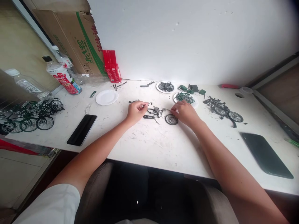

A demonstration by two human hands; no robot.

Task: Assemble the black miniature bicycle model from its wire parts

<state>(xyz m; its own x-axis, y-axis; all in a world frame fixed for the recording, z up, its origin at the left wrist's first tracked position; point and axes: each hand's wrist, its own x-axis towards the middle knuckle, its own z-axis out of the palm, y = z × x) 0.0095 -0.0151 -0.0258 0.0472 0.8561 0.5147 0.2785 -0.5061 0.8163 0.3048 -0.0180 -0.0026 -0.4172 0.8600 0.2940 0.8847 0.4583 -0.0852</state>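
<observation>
My left hand (136,111) is closed in a pinch at the middle of the table, with a small metallic-looking piece showing at its fingertips; its kind is too small to tell. My right hand (185,112) is closed too, and a thin, short piece sticks out from its thumb and finger. On the table between the hands lie small dark model bicycle parts (154,111). A small spoked wheel (171,119) lies flat just below my right fingertips. Near my left fingers rests a dark flat piece (148,117).
Finished-looking model bicycles (35,116) stand at the left, by a phone (81,130) and bottles (64,79). Paper plates, one bare (106,97), one with wheels (166,87), one with green parts (185,98), lie behind. Black parts (221,110) and a dark tray-like slab (266,154) lie right.
</observation>
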